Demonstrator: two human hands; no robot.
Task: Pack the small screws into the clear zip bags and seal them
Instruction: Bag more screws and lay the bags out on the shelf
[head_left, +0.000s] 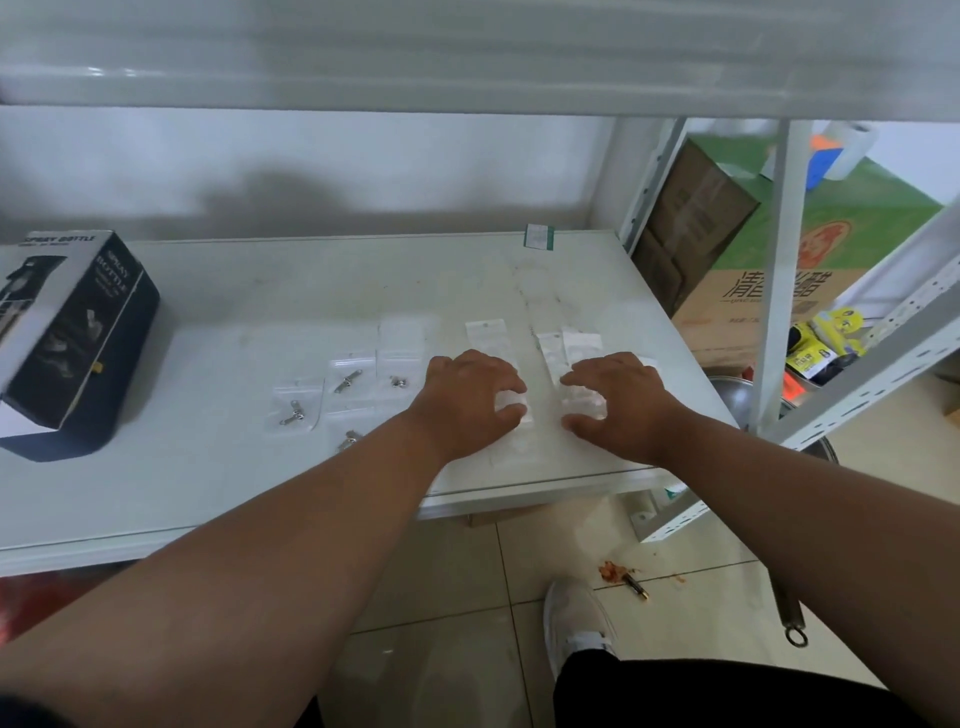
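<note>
On the white table (208, 483) my left hand (467, 397) curls over a small clear zip bag (511, 406), which its thumb and fingertips pinch. Beside it my right hand (621, 402) grips another clear bag (584, 402) the same way. What these two bags hold is not visible. To the left lie three clear bags with small metal screws inside (293, 410) (348, 379) (397, 376), and one loose metal piece (349, 439). Beyond the hands lie flat bags with white header strips (485, 335) (582, 340).
A black spray bottle box (78, 332) stands at the table's left. A white metal shelf frame (779, 270) and cardboard boxes (779, 296) crowd the right side. The table's front edge (519, 499) is just below my wrists. A small label (538, 237) sits at the back.
</note>
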